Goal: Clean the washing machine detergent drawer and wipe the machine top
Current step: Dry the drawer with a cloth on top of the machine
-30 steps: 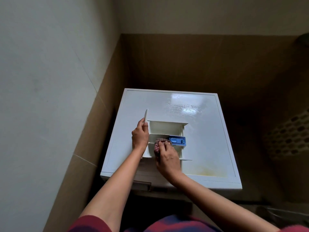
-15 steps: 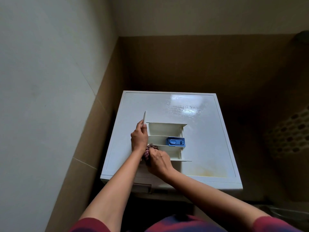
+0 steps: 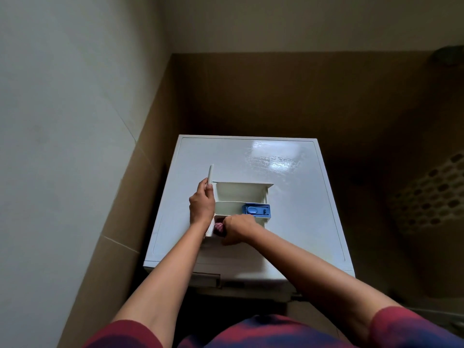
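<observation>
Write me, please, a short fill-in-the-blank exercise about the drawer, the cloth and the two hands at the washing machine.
1. The drawer lies on ____ of the washing machine.
2. The insert in its middle compartment is ____.
3. The right hand holds the cloth in the nearest compartment, and the left hand grips the drawer's ____ side.

Missing words: top; blue; left.

White machine top [image 3: 301, 197], glossy, with a glare patch far right. One drawer [image 3: 238, 192] lies flat on it, left of centre and toward the front, open side up. Its white front panel sits at the left end. Blue insert [image 3: 256, 210] sits in the middle compartment, right end.
</observation>
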Motion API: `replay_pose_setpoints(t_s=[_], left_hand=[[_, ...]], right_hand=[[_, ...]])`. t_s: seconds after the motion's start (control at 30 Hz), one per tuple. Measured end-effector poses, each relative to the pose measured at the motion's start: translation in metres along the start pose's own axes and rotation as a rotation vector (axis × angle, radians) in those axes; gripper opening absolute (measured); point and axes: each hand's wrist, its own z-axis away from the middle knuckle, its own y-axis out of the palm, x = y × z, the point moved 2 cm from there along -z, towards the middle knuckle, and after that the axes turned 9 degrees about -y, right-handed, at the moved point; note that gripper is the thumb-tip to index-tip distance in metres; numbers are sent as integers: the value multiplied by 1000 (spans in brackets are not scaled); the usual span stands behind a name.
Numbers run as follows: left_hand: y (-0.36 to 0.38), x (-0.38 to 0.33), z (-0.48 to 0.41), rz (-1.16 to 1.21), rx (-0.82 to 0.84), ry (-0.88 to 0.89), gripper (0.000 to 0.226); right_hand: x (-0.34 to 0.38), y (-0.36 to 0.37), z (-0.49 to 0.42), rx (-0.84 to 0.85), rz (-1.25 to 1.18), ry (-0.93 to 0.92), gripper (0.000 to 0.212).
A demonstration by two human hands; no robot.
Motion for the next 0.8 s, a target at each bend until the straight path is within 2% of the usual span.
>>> replay_pose_setpoints(t_s=[0.1, 0.2, 0.33, 0.47, 0.63, 0.8], left_hand=[[0, 0, 0, -3, 4, -16, 39], [0, -1, 2, 13, 8, -27, 38], [0, -2, 3, 10, 3, -32, 38], [0, -2, 3, 22, 7, -30, 39], [-1, -3, 3, 20, 11, -22, 39], [-3, -4, 5, 9, 24, -6, 40]], right_hand=[[-12, -2, 7, 141, 196, 27, 27], [-23, 5, 13, 268, 352, 130, 39], [-23, 14, 5, 268, 284, 261, 53], [-15, 21, -3, 246, 225, 399, 57], [2, 28, -11, 117, 148, 395, 49], [26, 32, -13, -147, 27, 148, 33]])
